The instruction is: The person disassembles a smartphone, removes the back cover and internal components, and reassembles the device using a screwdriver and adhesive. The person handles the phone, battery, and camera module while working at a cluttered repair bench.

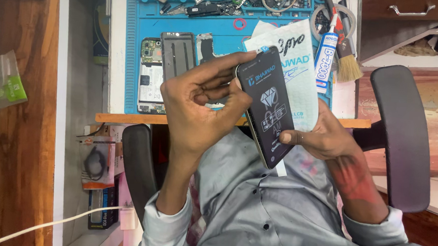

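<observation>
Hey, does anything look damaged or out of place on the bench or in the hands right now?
The phone on the blue mat lies opened, its insides bare, the back panel beside it. The left hand and right hand hold a black screen that looks intact.

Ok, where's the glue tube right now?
In the head view, the glue tube lies at the upper right on the blue work mat, beside the brush and right of the white packet.

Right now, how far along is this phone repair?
Done: the opened phone lies on the blue mat. In hand: the left hand and right hand hold a black display panel, its printed film on. Left: fitting it, apparently; the glue tube lies aside.
</observation>
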